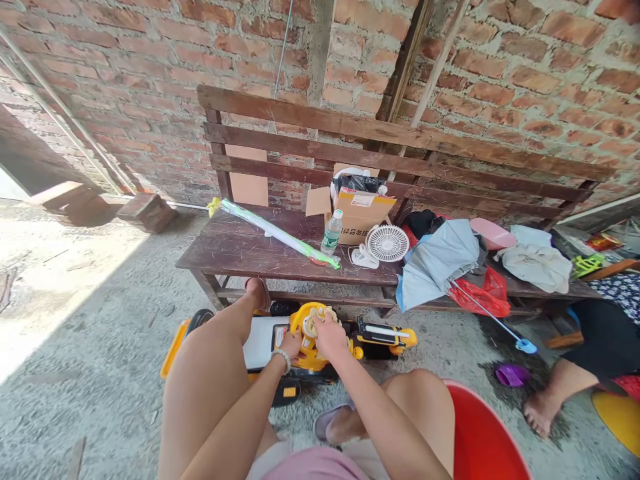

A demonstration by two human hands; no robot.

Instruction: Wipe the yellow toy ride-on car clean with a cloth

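Toy: yellow plastic toy vehicle (pixel 310 360), long axis crosswise
Left hand (pixel 291 345): on the yellow top, fingers together
Right hand (pixel 330 337): on the yellow top, fingers together, forearm reaching forward

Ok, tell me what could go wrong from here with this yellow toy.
The yellow toy vehicle sits between the knees, with the left hand and right hand on its top, so it could tip on the rough concrete floor. The thin shaft of the umbrella slants down from the wooden bench and could catch a foot.
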